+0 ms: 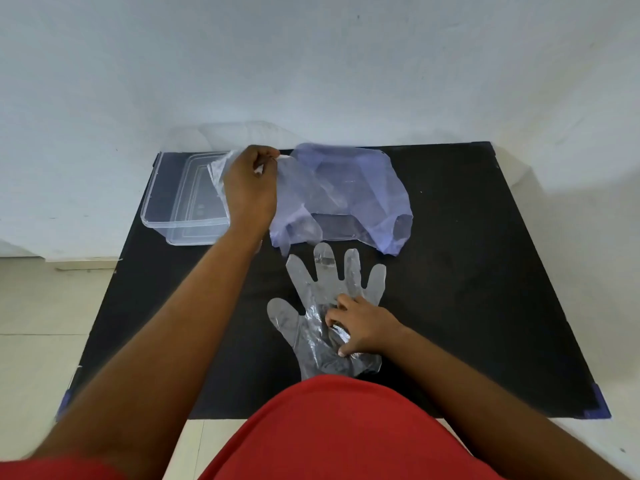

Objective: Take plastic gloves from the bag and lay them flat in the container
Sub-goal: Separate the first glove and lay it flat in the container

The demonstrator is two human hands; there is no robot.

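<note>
A clear plastic glove (322, 292) lies spread flat on the black mat, fingers pointing away from me. My right hand (363, 327) rests on its palm part and pinches the crinkled plastic there. My left hand (251, 187) is raised at the back of the mat, fingers closed on the edge of a thin bluish plastic bag (349, 195), which billows open to the right. Thin clear plastic also shows at the left of that hand; I cannot tell whether it is a glove. A clear rectangular container (180, 199) stands at the back left, partly behind my left hand.
The black mat (485, 271) covers a table that ends at a white wall behind. Pale tiled floor shows on the left. My red shirt fills the bottom of the view.
</note>
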